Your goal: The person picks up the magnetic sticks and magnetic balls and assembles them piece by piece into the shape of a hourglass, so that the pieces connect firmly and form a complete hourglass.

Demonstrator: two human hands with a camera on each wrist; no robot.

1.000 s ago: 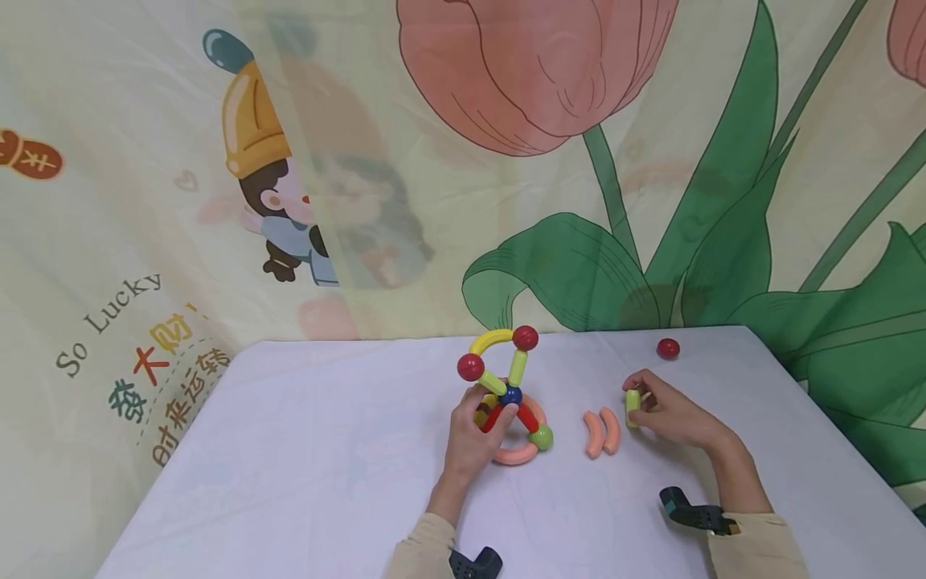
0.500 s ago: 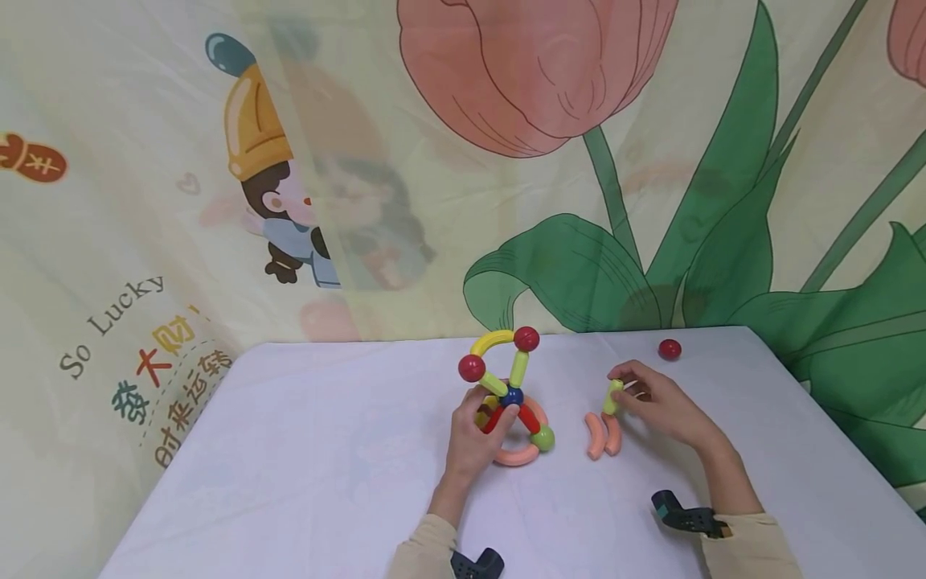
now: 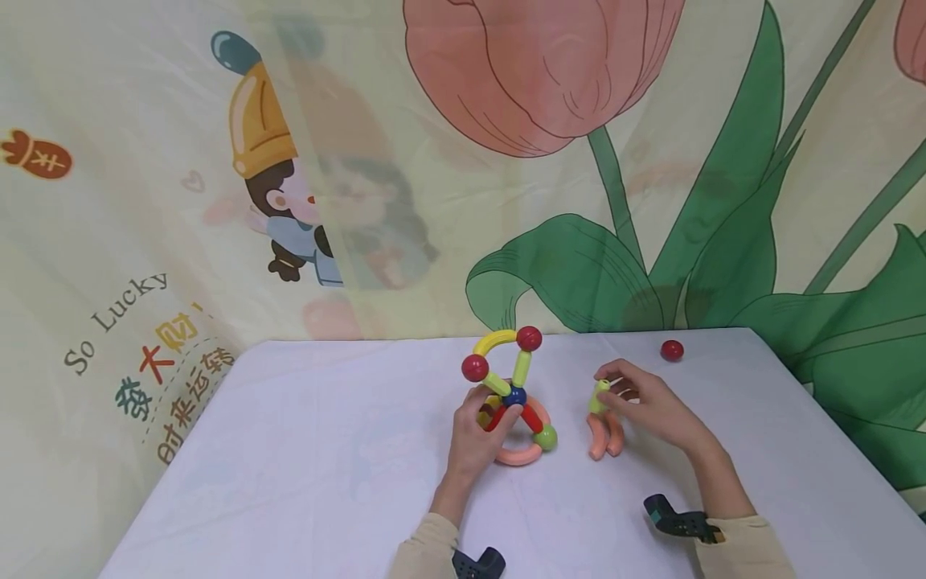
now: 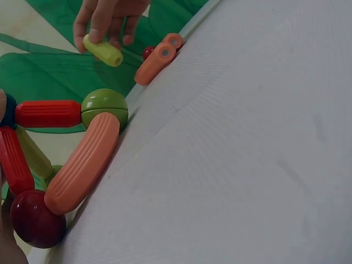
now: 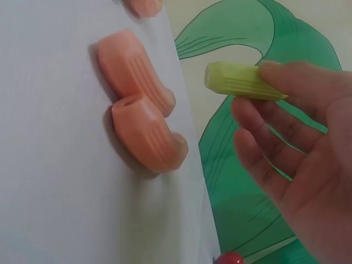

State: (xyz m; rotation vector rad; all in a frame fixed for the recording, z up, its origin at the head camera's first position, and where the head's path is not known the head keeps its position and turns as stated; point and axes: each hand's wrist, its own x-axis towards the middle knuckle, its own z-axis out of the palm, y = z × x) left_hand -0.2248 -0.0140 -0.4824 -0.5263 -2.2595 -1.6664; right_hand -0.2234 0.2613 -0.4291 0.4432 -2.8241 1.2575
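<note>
Right hand (image 3: pixel 646 404) pinches our short yellow-green plastic rod (image 3: pixel 599 397); it has shifted toward the coloured rod-and-ball structure (image 3: pixel 510 392), now above the two orange curved pieces (image 3: pixel 605 435). Left hand (image 3: pixel 473 432) still grips the structure's base, so joining looks near.

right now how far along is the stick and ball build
Partly built: the structure of sticks and balls already stands, steadied by the left hand. In hand: the right hand pinches a yellow-green stick in its fingers. Left loose on the table: two orange curved pieces and a red ball.
</note>
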